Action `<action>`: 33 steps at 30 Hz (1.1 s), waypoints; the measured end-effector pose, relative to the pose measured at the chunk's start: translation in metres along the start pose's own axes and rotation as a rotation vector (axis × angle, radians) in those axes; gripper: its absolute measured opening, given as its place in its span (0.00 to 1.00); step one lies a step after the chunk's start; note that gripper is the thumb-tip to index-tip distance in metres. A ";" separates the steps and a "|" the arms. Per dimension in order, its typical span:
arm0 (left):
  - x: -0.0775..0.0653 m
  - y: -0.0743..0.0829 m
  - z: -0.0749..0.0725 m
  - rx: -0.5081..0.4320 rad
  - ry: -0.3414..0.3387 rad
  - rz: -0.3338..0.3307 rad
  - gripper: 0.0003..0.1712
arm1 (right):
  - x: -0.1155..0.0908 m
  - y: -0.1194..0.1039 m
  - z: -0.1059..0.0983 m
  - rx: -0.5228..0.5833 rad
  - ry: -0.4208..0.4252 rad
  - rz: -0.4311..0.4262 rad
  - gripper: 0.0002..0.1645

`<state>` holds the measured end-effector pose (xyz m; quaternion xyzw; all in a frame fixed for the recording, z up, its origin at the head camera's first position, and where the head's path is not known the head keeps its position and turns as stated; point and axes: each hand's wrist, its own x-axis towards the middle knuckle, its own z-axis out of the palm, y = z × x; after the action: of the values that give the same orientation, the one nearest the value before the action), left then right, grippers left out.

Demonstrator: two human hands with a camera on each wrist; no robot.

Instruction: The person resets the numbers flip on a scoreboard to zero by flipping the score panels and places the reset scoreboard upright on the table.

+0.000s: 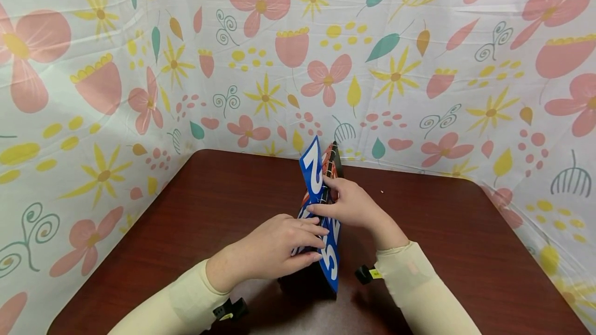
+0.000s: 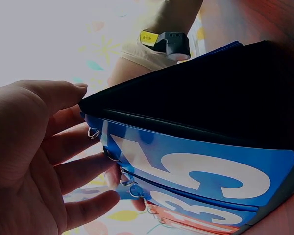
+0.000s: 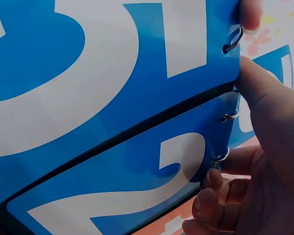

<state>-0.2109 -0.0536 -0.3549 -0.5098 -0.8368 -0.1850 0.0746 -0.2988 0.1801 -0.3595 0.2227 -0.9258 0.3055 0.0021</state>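
Observation:
A tabletop flip scoreboard (image 1: 328,257) stands tent-like on its black stand (image 2: 206,93), blue and red number cards hanging from metal rings along its ridge. One blue card (image 1: 311,164) with a white 2 sticks up over the ridge's far part. My right hand (image 1: 351,203) straddles the ridge beside this card; its thumb (image 3: 262,81) lies at the card edges and its other fingers curl by the rings. Across the nearer ridge rests my left hand (image 1: 284,244), fingers fairly straight, thumb (image 2: 63,93) touching the stand's top corner.
The scoreboard stands on a dark reddish-brown table (image 1: 223,190). A flower-printed cloth (image 1: 288,9) hangs behind the table and along its sides. Each sleeve carries a small black wrist camera, such as the one (image 1: 365,274) on the right.

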 end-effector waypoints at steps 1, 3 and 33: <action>0.000 0.000 0.000 -0.001 0.000 -0.001 0.16 | 0.000 0.000 0.000 -0.007 -0.003 -0.001 0.57; 0.000 0.000 -0.001 -0.007 0.000 -0.001 0.17 | 0.000 0.000 0.001 -0.024 -0.009 -0.006 0.57; 0.001 0.000 -0.001 0.005 0.005 0.007 0.17 | -0.004 -0.009 0.002 -0.102 0.150 -0.273 0.46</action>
<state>-0.2109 -0.0533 -0.3541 -0.5121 -0.8353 -0.1839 0.0787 -0.2907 0.1738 -0.3568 0.3226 -0.8986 0.2705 0.1238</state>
